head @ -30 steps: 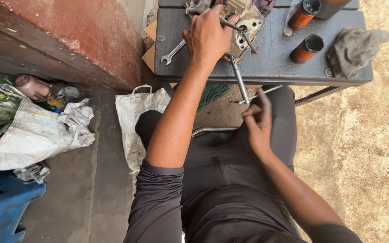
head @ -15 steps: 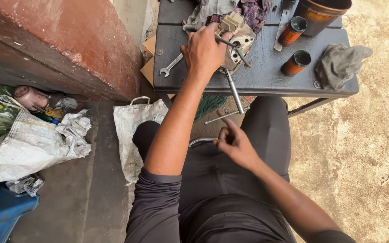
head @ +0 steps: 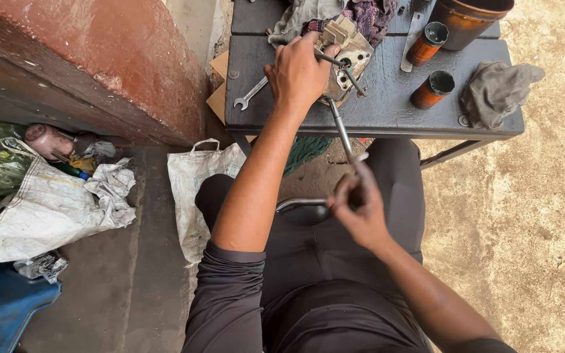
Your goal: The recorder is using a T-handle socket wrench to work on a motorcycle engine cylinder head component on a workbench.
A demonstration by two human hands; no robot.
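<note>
Hands on metal part point(head: 342, 57), long-shafted tool point(head: 342, 134), dark table point(head: 387, 104)

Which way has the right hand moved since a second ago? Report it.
Yes: the right hand, gripping the wrench handle, drew back from the table edge.

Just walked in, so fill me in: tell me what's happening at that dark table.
A seated person's left hand presses down on a metal engine part lying on the dark table. The right hand grips the near end of a long metal rod tool that runs up to the part. A spanner, two rusty cylinders and rags lie around it.
</note>
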